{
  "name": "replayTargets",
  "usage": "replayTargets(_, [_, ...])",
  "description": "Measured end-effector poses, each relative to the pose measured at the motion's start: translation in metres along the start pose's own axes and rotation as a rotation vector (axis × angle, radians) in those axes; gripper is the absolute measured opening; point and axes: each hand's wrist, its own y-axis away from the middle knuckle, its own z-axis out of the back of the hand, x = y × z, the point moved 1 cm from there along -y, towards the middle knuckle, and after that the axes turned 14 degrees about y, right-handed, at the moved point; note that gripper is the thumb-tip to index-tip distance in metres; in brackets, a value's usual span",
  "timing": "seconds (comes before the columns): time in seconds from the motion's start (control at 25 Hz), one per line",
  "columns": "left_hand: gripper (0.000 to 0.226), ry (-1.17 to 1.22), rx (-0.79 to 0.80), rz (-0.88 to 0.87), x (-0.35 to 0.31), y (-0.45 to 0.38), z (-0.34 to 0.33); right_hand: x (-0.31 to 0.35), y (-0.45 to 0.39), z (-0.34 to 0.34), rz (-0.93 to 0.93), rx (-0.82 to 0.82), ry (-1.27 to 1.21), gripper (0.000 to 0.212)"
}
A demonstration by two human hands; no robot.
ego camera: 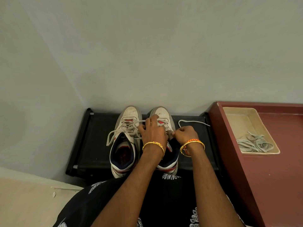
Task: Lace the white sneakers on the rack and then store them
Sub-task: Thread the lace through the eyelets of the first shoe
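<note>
A black rack [98, 136] against a wall holds two white sneakers, toes to the wall. The left sneaker [125, 140] looks laced, ends loose. The right sneaker [164, 115] is partly laced. The left hand [153, 131] presses on its eyelets; the right hand [186, 134] pinches the lace [191, 122] beside it. Tying and storing remain. Spare laces [255, 143] lie in a tray [229, 112].

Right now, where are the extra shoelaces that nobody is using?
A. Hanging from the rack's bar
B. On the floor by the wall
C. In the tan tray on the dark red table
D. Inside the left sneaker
C: a loose pile of pale spare laces lies in the tan tray, which sits on the dark red table to the right of the black rack.
</note>
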Motion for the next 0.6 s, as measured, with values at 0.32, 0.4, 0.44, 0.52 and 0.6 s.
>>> replayTargets(0.32, [0.009,0.985,-0.436,0.313,0.025,-0.007,0.025,0.001,0.002,-0.003,-0.022,-0.005,0.009,0.021])
replayTargets(0.4, [0.012,0.997,-0.327,0.144,0.017,-0.003,0.023,0.001,0.002,-0.003,-0.020,0.007,0.010,0.019])
replayTargets(0.44, [0.015,0.890,-0.280,0.050,0.015,-0.002,0.021,0.001,0.002,-0.002,-0.018,0.011,0.010,0.019])
replayTargets(0.52, [0.016,0.594,-0.135,-0.021,0.012,-0.001,0.015,0.001,0.002,-0.001,-0.008,0.011,0.017,0.018])
replayTargets(0.6, [0.020,0.302,-0.033,0.030,0.006,0.002,0.009,0.001,0.002,-0.001,0.008,0.006,0.043,0.017])
